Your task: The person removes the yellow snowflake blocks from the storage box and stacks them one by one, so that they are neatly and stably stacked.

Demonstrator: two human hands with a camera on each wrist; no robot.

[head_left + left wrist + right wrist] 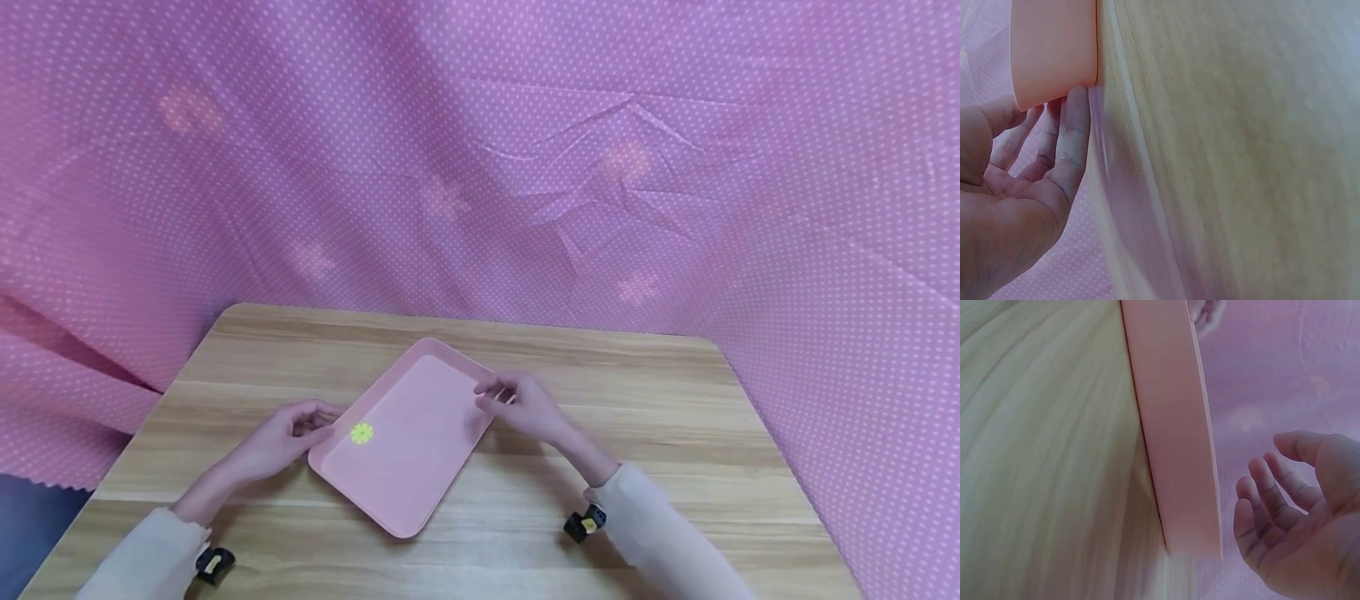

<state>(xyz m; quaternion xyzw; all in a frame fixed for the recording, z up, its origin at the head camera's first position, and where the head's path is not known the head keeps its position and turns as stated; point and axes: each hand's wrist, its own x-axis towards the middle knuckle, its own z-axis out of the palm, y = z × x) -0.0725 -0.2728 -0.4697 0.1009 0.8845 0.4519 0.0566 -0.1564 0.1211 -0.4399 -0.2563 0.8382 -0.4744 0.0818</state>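
Note:
A shallow pink tray (423, 442) with rounded corners lies askew on the wooden table, and a yellow flower mark (362, 433) shows near its left side. My left hand (277, 442) is at the tray's left edge. In the left wrist view its loosely bent fingers (1072, 137) touch the outer wall of the tray (1054, 50), with the thumb close to the rim. Over the tray's right edge hovers my right hand (528, 408), fingers relaxed. The right wrist view shows that hand (1304, 519) apart from the tray wall (1175, 425), holding nothing.
Light wood grain covers the table (637, 400), which has rounded far corners. Pink dotted cloth (480, 167) with faint flowers hangs behind it and along both sides. Small black devices sit at the left wrist (215, 565) and the right wrist (585, 523), beside pale sleeves.

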